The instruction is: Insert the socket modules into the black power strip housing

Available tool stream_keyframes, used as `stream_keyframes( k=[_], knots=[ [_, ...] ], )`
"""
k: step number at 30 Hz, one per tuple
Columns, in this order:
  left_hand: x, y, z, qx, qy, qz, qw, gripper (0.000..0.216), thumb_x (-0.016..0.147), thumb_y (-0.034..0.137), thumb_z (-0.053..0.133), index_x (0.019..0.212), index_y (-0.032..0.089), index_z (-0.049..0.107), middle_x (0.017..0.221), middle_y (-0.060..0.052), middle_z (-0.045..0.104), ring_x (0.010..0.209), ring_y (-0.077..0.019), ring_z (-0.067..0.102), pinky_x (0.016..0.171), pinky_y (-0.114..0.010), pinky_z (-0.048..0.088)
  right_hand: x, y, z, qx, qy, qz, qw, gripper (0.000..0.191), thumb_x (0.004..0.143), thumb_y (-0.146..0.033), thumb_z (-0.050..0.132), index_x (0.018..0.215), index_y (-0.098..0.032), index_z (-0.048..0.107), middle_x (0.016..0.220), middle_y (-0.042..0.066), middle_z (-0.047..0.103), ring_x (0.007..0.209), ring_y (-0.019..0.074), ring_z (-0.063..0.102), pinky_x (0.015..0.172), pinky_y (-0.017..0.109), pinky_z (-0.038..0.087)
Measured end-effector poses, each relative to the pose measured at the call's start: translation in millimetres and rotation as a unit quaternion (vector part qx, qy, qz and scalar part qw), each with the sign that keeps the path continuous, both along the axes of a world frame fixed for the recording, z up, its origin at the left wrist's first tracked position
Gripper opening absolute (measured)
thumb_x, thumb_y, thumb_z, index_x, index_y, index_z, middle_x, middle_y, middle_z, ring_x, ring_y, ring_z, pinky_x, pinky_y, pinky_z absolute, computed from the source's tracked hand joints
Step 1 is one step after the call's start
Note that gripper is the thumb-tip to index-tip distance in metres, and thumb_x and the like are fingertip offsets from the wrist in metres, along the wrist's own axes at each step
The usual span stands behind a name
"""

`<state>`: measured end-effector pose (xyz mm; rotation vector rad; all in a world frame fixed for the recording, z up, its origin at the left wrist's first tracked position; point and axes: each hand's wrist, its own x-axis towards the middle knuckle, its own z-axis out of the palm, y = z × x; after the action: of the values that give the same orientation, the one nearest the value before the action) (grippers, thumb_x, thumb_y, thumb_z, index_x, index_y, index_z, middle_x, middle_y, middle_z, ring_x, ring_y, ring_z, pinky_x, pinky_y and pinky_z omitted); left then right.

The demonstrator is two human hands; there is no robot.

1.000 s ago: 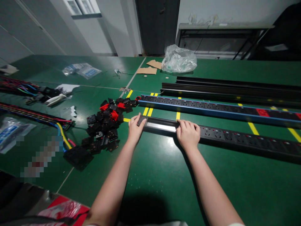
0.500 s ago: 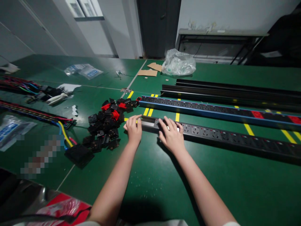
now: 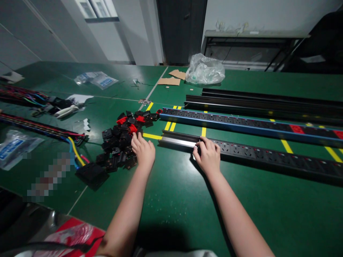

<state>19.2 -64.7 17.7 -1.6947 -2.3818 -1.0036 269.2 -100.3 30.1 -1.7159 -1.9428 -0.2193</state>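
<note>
My left hand (image 3: 144, 151) is open, its fingers stretched out at the right edge of a pile of black and red socket modules (image 3: 114, 143). Whether a fingertip touches a module I cannot tell. My right hand (image 3: 209, 156) is closed over a long black power strip (image 3: 242, 150), thumb on the near side and fingers on top. It covers the left end of the row of fitted sockets. To the left of it, the strip's bare metal channel (image 3: 179, 139) lies exposed.
Behind lies a blue power strip (image 3: 227, 121) with black and red sockets, then black rails (image 3: 235, 101). Wire bundles (image 3: 43, 126) and a black connector block (image 3: 92, 175) are on the left. A clear plastic bag (image 3: 205, 69) and cardboard pieces (image 3: 169, 81) sit farther back on the green table (image 3: 171, 200).
My left hand has left the channel's end and moved left to the module pile. My right hand has slid right along the black strip, and more of the bare channel shows.
</note>
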Motion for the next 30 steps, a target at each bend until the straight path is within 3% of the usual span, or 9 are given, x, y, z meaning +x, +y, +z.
stream_keyframes(
  k=[3, 7, 11, 14, 18, 22, 26, 30],
  knots=[
    [-1.4, 6.3, -1.8, -0.015, -0.004, -0.002, 1.000, 0.067, 0.084, 0.022, 0.048, 0.146, 0.004, 0.030, 0.155, -0.027, 0.024, 0.138, -0.0421, 0.028, 0.111, -0.060, 0.027, 1.5, 0.0, -3.1, 0.014, -0.004, -0.002, 1.000, 0.021, 0.092, -0.032, 0.051, 0.102, -0.020, 0.065, 0.133, 0.010, 0.060, 0.116, 0.0220, 0.055, 0.101, 0.037, 0.025],
    [-2.2, 11.3, -1.0, -0.009, 0.018, 0.000, 1.000, 0.062, 0.085, 0.022, 0.047, 0.144, 0.007, 0.035, 0.147, -0.025, 0.036, 0.136, -0.0393, 0.032, 0.109, -0.059, 0.030, -1.5, -0.1, -7.6, 0.016, -0.014, 0.001, 1.000, 0.025, 0.093, -0.034, 0.049, 0.109, -0.020, 0.063, 0.131, 0.009, 0.061, 0.119, 0.0219, 0.053, 0.103, 0.037, 0.026],
    [-4.8, 15.5, 1.0, 0.015, 0.013, -0.024, 1.000, 0.037, 0.090, 0.026, 0.044, 0.124, 0.014, 0.054, 0.133, -0.021, 0.048, 0.131, -0.0371, 0.037, 0.107, -0.057, 0.031, -6.1, 0.0, -12.1, 0.013, -0.046, 0.006, 0.999, 0.037, 0.090, -0.043, 0.052, 0.114, -0.016, 0.063, 0.131, 0.013, 0.061, 0.127, 0.0277, 0.046, 0.105, 0.041, 0.024],
    [-8.6, 21.5, 3.9, 0.024, -0.009, -0.043, 0.999, 0.028, 0.093, 0.031, 0.040, 0.108, 0.017, 0.060, 0.120, -0.019, 0.055, 0.123, -0.0362, 0.044, 0.105, -0.057, 0.033, -10.0, 0.9, -10.7, 0.010, -0.050, -0.005, 0.999, 0.042, 0.088, -0.047, 0.054, 0.115, -0.016, 0.063, 0.130, 0.015, 0.061, 0.127, 0.0303, 0.045, 0.104, 0.043, 0.025],
    [-18.4, 33.4, 4.5, 0.042, -0.040, -0.066, 0.996, 0.028, 0.091, 0.029, 0.044, 0.111, 0.015, 0.058, 0.116, -0.019, 0.055, 0.118, -0.0341, 0.048, 0.105, -0.053, 0.035, -9.0, 2.7, -1.4, -0.002, 0.001, -0.036, 0.999, 0.034, 0.093, -0.040, 0.048, 0.118, -0.021, 0.062, 0.118, 0.011, 0.065, 0.112, 0.0246, 0.053, 0.097, 0.038, 0.029],
    [-28.7, 44.5, -3.6, 0.025, -0.054, -0.108, 0.992, 0.039, 0.089, 0.029, 0.048, 0.123, 0.012, 0.053, 0.122, -0.021, 0.055, 0.119, -0.0319, 0.051, 0.108, -0.050, 0.035, -2.6, 5.8, 5.1, 0.016, 0.024, -0.092, 0.995, 0.048, 0.092, -0.040, 0.048, 0.133, -0.016, 0.052, 0.125, 0.015, 0.061, 0.117, 0.0267, 0.051, 0.100, 0.041, 0.027],
    [-31.1, 53.1, -14.3, -0.013, -0.121, -0.115, 0.986, 0.038, 0.087, 0.038, 0.053, 0.118, 0.017, 0.057, 0.119, -0.018, 0.061, 0.115, -0.0306, 0.056, 0.106, -0.050, 0.038, 1.2, 9.8, 3.8, 0.002, 0.033, -0.104, 0.994, 0.041, 0.089, -0.039, 0.050, 0.122, -0.015, 0.059, 0.121, 0.014, 0.063, 0.120, 0.0291, 0.049, 0.103, 0.044, 0.025],
    [-27.6, 61.3, -21.7, 0.006, -0.211, -0.104, 0.972, 0.041, 0.078, 0.041, 0.066, 0.111, 0.018, 0.058, 0.110, -0.013, 0.065, 0.104, -0.0260, 0.061, 0.097, -0.045, 0.046, 0.1, 11.3, 2.3, -0.009, 0.031, -0.101, 0.994, 0.036, 0.089, -0.033, 0.048, 0.119, -0.016, 0.060, 0.118, 0.013, 0.064, 0.117, 0.0280, 0.050, 0.104, 0.044, 0.024]
  ],
)
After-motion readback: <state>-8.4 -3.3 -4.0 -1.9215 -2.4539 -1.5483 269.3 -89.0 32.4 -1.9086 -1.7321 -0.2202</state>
